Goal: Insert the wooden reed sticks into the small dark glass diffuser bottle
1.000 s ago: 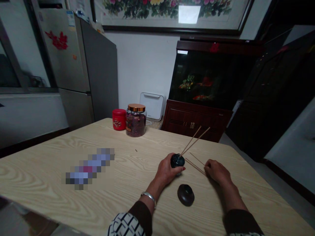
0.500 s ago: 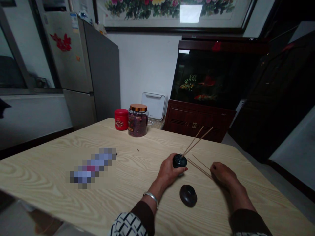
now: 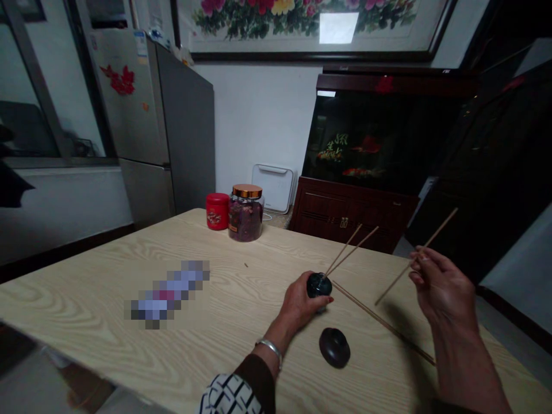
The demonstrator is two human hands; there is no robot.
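Note:
My left hand (image 3: 298,300) wraps round a small dark diffuser bottle (image 3: 319,285) standing on the table. Two thin reed sticks (image 3: 354,248) lean out of its mouth, up and to the right. Raised over the table's right side, my right hand (image 3: 444,283) pinches a single reed stick (image 3: 394,283), which slants across the fingers. Below it, more reed sticks (image 3: 379,319) lie close together on the tabletop; their exact number is unclear. A round dark-brown lid (image 3: 334,347) rests just in front of the bottle.
The light wood table (image 3: 276,261) carries a red canister (image 3: 217,211) and a copper-lidded jar (image 3: 245,214) of dried flowers at its far edge. A pixelated object (image 3: 170,293) lies on the left. Behind stand a fridge (image 3: 185,126) and a fish tank (image 3: 366,144).
My right hand has risen from the table and moved right, lifting one reed stick off the others. My left hand stays on the bottle. The view has shifted slightly.

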